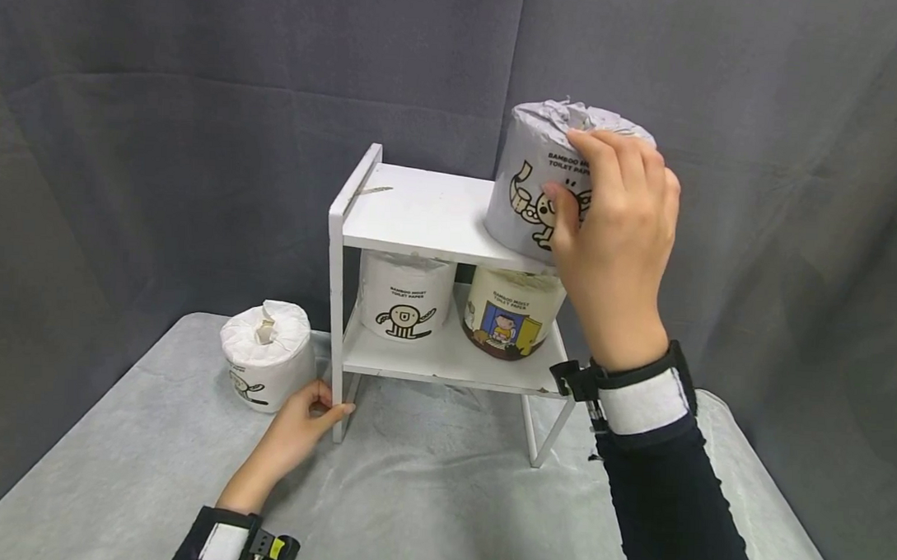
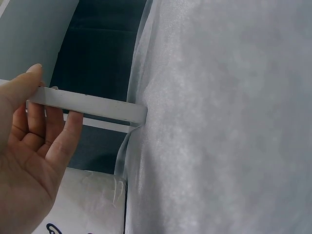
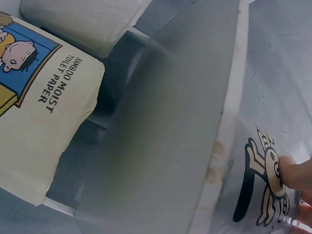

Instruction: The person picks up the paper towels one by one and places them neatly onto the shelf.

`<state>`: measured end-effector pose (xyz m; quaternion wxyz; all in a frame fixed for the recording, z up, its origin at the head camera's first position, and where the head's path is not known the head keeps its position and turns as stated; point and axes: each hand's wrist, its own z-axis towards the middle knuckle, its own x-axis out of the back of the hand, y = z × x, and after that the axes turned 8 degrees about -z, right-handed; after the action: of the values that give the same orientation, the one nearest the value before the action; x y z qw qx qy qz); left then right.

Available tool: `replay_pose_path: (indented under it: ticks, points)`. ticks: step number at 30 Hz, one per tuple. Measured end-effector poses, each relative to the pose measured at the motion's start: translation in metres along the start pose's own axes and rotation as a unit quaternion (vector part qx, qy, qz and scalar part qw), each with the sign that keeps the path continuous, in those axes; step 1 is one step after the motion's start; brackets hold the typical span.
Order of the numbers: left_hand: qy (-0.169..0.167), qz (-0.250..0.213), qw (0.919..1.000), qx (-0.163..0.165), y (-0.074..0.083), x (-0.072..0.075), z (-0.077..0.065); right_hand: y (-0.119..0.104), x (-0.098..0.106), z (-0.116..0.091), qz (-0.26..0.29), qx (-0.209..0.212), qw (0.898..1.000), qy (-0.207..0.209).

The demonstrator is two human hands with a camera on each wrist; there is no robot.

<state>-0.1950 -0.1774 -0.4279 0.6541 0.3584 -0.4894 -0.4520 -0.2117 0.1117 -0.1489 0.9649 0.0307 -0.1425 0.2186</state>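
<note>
The toilet roll (image 1: 545, 164), wrapped in crinkled pale paper with a cartoon figure, is seen at upper right at the top board of the white shelf (image 1: 421, 205), its side clasped between thumb and fingers of the right hand (image 1: 621, 212). At lower left, a shelf leg (image 1: 338, 426) is pinched by the left hand (image 1: 298, 431).

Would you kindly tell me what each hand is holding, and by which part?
The right hand grips a toilet roll by its side and upper edge; the left hand pinches the shelf by its front left leg.
</note>
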Motion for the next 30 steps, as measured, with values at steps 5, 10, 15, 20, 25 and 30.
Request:
replay_pose_path:
  ticks: [5,10,15,20,25,30]
  points:
    - [0.0,0.003,1.0,0.001,0.0,0.0,-0.001,0.004,-0.004,-0.001,-0.014,0.009,1.0,-0.002]
    - [0.002,0.001,1.0,0.003,0.0,0.0,0.0,0.008,-0.009,0.001,-0.018,0.007,1.0,-0.001]
    - [0.004,-0.002,1.0,0.002,-0.001,0.001,0.0,0.011,-0.015,0.003,-0.009,-0.022,1.0,-0.012]
    - [0.003,-0.003,1.0,-0.001,-0.002,0.0,-0.001,0.016,-0.02,0.005,-0.004,-0.05,0.998,-0.022]
    - [0.003,-0.005,1.0,-0.001,-0.002,0.0,-0.001,0.019,-0.022,0.007,-0.004,-0.051,0.999,-0.018]
    - [0.004,-0.005,1.0,-0.001,-0.001,-0.001,-0.001,0.021,-0.023,0.008,-0.004,-0.056,0.998,-0.02]
